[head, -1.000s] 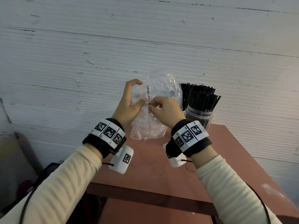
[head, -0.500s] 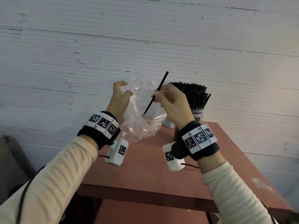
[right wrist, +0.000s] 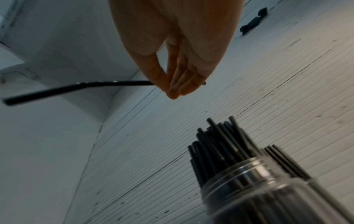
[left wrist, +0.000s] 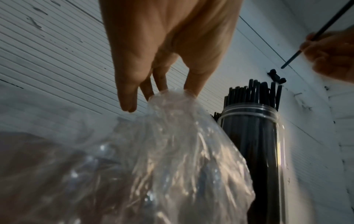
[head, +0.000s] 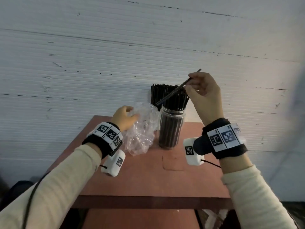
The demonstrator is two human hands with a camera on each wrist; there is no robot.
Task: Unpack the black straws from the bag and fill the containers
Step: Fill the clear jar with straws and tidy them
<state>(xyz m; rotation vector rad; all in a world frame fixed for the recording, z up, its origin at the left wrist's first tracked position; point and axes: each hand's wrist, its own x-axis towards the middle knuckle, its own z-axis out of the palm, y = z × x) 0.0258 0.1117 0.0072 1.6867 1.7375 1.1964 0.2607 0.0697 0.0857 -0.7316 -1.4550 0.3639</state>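
Observation:
My left hand grips the top of a crumpled clear plastic bag that hangs down to the red table. My right hand pinches a single black straw, held slanted above a clear jar packed with upright black straws. A second bundle of black straws stands behind that jar; its container is mostly hidden.
A white ribbed wall rises directly behind the table. The table's front edge lies between my forearms. A small black clip is fixed on the wall above the jars.
My right hand drew the straw out of the bag and carried it right, above the jar. My left hand lowered the bag toward the table.

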